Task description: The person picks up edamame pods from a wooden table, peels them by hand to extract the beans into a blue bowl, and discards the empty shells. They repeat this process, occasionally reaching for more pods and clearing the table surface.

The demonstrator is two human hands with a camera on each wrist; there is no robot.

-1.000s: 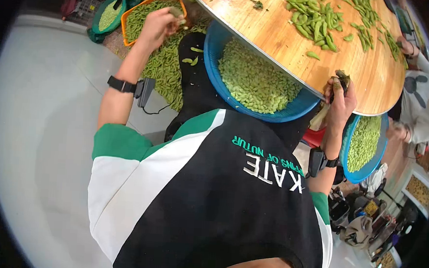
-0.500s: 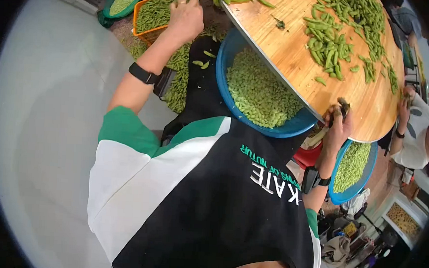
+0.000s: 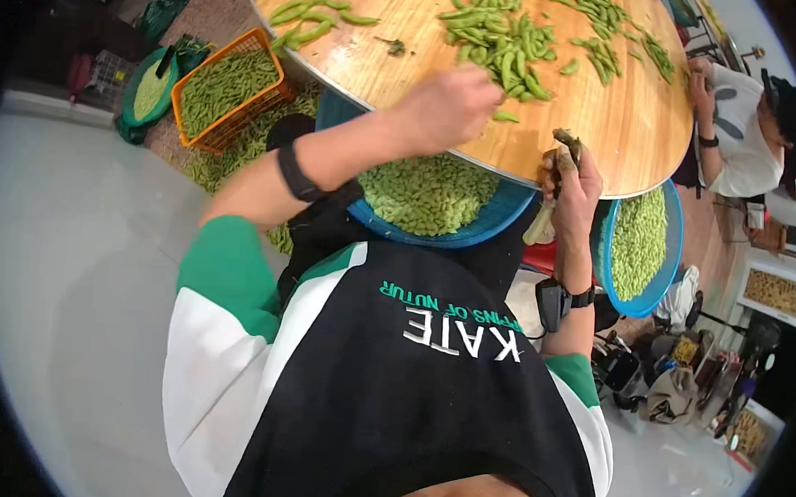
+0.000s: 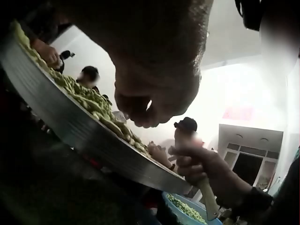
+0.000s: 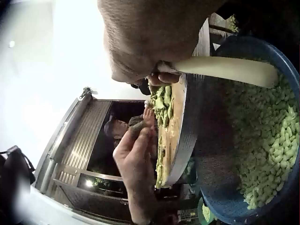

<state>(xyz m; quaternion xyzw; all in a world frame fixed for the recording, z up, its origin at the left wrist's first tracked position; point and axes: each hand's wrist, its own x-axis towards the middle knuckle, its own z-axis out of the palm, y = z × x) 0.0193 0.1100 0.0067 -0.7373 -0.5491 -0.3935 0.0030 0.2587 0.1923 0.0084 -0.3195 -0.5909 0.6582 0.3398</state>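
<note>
My left hand (image 3: 455,107) is over the near part of the round wooden tabletop (image 3: 620,125), blurred, close to a heap of green bean pods (image 3: 507,52). Its fingers are loosely bent in the left wrist view, and nothing shows between them. At the tabletop's near rim my right hand (image 3: 577,181) grips a tool with a long pale handle (image 5: 229,68). The handle points down past the rim; the tool's other end is hidden in the hand. Dark covering or staining shows on the right thumb. Below the rim stands a blue basin (image 3: 498,222) of shelled green beans (image 3: 428,192).
An orange basket (image 3: 276,94) of pods stands at the left, with more pods spread on the floor. Further left is a green basin (image 3: 121,121). Another blue basin (image 3: 672,263) of beans is at the right. A person (image 3: 737,131) in a white shirt sits across the tabletop.
My left hand has moved from the orange basket to the right, over the tabletop near the pods. The right hand keeps its grip on the tool at the rim. The head view has shifted.
</note>
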